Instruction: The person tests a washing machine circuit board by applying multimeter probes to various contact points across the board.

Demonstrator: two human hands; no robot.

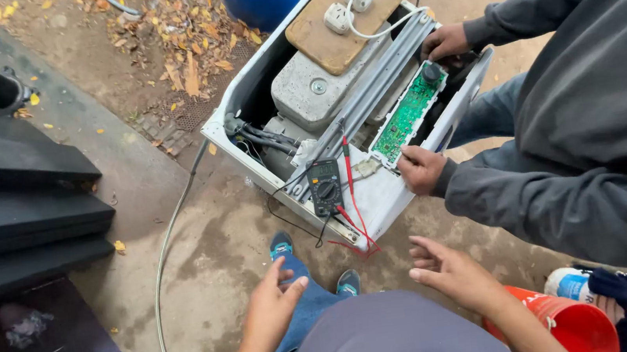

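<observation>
From the head view, the person's left hand (272, 308) hovers above their knees with fingers spread and holds nothing; the right hand (450, 269) hangs likewise, fingers loosely fanned and empty; nearest to both lies a dark multimeter (325, 186) with a round dial, resting on the white sheet-metal edge of an opened appliance (379, 196), its red leads (353, 219) trailing off the rim; a co-worker's hand (420, 168) in a grey sleeve steadies a green circuit board (409, 113), the other hand (444, 41) at its far end; as a judgement, probing goes best with the board kept steady and the leads untangled; a rough wooden plank (329, 34) carries white sockets; an orange bucket (574, 323) sits near the right hand.
</observation>
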